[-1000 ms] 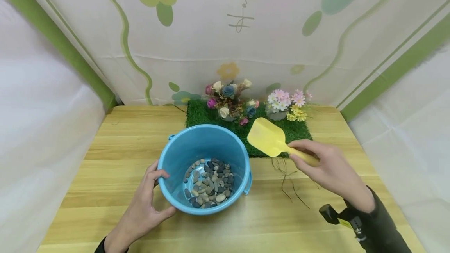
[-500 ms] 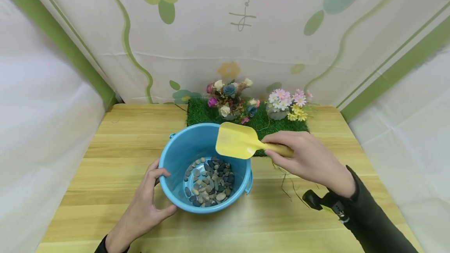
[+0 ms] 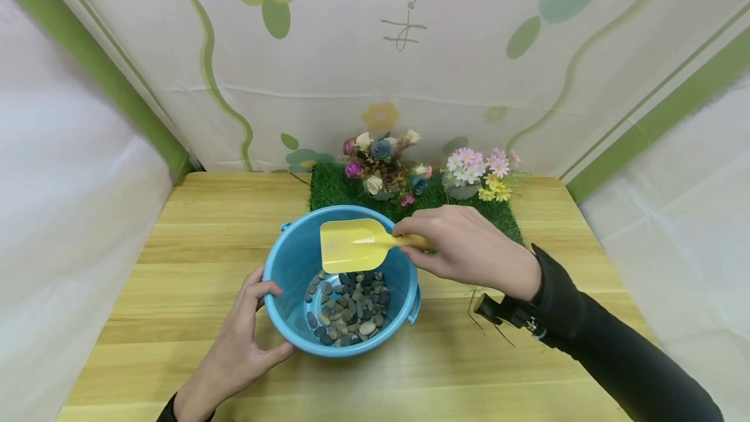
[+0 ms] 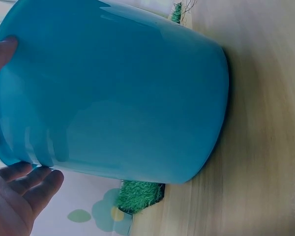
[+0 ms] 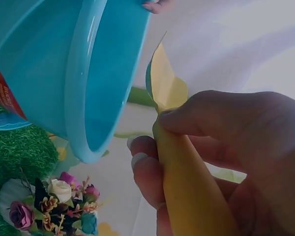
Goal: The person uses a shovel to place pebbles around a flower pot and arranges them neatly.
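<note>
While L fingers (image 3: 263, 288) hold bkt (image 3: 297, 249), scoop (image 3: 353, 246) gripped by R fingers (image 3: 415, 224) moved over it.

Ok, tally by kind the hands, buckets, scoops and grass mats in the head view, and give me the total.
Hands: 2 (left hand, right hand)
Blue bucket: 1
Yellow scoop: 1
Grass mat: 1
Total: 5
</note>
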Action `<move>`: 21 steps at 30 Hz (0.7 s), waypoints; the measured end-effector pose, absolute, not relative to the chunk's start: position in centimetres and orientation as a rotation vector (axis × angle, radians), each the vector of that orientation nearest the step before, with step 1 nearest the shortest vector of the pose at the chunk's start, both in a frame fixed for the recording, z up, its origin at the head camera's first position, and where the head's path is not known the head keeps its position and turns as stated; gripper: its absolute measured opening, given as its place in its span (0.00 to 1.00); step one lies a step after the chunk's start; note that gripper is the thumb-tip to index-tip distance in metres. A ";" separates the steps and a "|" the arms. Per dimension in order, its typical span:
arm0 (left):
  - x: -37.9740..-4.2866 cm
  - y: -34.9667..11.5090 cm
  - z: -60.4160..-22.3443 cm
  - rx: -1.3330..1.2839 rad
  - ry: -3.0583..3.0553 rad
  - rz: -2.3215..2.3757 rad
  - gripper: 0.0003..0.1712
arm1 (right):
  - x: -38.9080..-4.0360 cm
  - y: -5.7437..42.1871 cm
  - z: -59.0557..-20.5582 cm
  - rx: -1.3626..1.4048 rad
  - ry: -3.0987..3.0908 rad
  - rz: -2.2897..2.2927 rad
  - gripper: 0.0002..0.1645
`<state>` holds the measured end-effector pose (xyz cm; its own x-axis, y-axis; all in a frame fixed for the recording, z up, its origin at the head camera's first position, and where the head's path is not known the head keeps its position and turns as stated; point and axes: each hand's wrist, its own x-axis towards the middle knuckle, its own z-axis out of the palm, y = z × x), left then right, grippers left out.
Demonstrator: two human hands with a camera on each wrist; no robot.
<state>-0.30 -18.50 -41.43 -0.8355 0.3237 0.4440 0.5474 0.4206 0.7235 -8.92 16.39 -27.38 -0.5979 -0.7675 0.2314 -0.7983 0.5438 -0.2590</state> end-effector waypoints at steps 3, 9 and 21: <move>-0.4 -18.5 -41.4 -0.761 -2.447 -1.375 0.45 | -9.4 15.7 -27.4 1.399 -2.677 0.489 0.11; -0.3 -18.5 -41.4 -0.734 -2.480 -1.377 0.44 | -10.4 14.6 -27.7 1.448 -2.692 0.365 0.05; -0.3 -18.5 -41.4 -0.736 -2.470 -1.376 0.44 | -11.1 12.5 -28.1 1.487 -2.753 0.149 0.07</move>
